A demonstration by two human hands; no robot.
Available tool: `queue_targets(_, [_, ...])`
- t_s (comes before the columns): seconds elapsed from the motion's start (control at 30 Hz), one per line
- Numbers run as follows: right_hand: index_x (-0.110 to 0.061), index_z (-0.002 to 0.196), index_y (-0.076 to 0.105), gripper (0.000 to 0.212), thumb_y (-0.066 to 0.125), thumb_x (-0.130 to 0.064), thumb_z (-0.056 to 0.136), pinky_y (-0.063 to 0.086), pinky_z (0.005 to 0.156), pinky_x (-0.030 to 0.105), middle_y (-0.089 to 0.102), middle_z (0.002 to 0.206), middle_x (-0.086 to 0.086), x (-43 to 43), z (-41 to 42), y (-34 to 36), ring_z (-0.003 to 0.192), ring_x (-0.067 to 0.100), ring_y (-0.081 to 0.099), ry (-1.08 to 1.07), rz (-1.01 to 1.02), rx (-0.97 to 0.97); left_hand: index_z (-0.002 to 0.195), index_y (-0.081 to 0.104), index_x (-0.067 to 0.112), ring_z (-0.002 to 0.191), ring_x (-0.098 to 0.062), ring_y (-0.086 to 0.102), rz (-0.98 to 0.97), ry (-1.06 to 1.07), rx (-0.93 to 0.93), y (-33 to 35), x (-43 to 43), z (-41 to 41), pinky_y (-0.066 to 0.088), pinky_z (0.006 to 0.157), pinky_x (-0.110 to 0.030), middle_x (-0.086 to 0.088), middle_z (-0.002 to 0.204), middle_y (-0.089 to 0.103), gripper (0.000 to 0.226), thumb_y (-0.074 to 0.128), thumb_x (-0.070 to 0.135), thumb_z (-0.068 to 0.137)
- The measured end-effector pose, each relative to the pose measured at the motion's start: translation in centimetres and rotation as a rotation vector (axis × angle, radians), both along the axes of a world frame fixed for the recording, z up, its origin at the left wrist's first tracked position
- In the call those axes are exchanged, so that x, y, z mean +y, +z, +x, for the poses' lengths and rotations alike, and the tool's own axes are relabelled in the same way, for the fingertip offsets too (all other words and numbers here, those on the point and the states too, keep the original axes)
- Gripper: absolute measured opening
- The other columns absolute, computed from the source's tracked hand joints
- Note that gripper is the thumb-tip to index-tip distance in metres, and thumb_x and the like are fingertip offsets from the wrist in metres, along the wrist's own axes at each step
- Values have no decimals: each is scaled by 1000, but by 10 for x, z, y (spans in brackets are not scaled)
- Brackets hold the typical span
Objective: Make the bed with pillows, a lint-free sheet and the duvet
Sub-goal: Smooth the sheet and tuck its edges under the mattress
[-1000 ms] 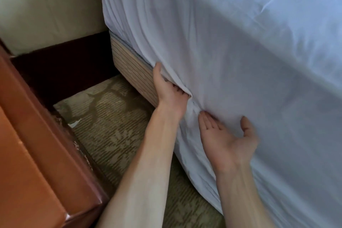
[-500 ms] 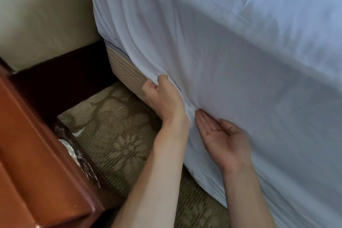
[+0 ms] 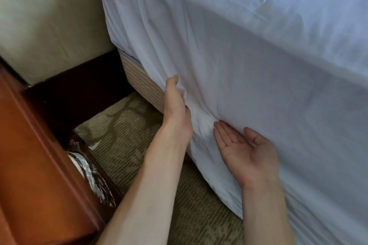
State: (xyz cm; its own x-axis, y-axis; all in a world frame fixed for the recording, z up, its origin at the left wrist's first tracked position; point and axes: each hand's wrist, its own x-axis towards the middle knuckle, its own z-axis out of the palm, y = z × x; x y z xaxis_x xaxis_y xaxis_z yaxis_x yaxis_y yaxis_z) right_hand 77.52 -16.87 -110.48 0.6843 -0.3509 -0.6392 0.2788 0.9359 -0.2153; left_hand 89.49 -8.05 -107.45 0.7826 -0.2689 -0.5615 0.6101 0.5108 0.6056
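Sheet [image 3: 258, 69] hangs down, covering most of striped base [image 3: 139, 81], long hem running along it. Left hand [image 3: 175, 105] pinches fold beside base; right hand [image 3: 243, 153] flat, fingers straight, palm-up against sheet.

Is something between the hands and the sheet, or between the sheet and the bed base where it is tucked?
Nothing visible does. The left hand touches the sheet, its fingers hidden under a fold; the right hand lies palm up, fingertips on the cloth. The striped bed base beside the left hand is uncovered.
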Motion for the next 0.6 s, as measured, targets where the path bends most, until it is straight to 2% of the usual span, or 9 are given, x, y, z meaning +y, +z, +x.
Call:
queue_targets(0.1, [10,148,37,54,47,-14,101,27,123,52,47,147,31,12,4,3,143,41,40,-172,79,-80,151,44,9,119,-18,58,-55,-10,-5,2,1,2,43,107,-30,-3,127,60,71,58,51,95])
queue_targets(0.17, [9,147,39,56,49,-11,96,27,123,52,49,144,31,15,8,2,142,41,42,-232,95,-119,150,45,8,118,-19,60,-92,-4,-11,2,1,2,46,104,-30,-6,128,61,71,59,50,94])
queue_targets(0.23, [9,142,45,58,52,-6,87,29,122,53,55,138,30,17,9,-1,137,41,47,-240,80,-131,146,49,6,118,-20,61,-102,11,-9,-1,-1,3,45,106,-30,-11,133,62,70,61,50,93])
queue_targets(0.3, [9,135,52,53,49,-3,84,33,120,53,62,130,31,16,7,-8,131,41,54,-212,43,-124,128,60,8,119,-21,62,-98,36,-18,-5,-5,3,44,110,-31,-12,135,63,53,62,48,92])
queue_targets(0.37, [9,129,58,43,42,-2,91,38,117,53,67,123,30,12,4,-11,124,42,61,-164,-16,-119,115,63,11,120,-22,63,-94,55,-33,-6,-11,2,45,110,-32,-10,133,64,39,62,44,94])
queue_targets(0.47, [8,125,61,42,35,1,93,43,113,52,69,120,28,6,4,-15,118,41,66,-90,-122,-75,124,63,8,117,-22,64,-107,96,-9,-6,-12,5,47,109,-32,-13,130,66,44,62,41,94])
queue_targets(0.6, [4,130,59,55,29,11,86,49,108,48,69,123,24,2,7,-21,116,38,68,-65,-205,-56,132,59,1,118,-25,63,-168,31,15,-1,-8,18,48,108,-34,-14,128,66,56,61,41,93])
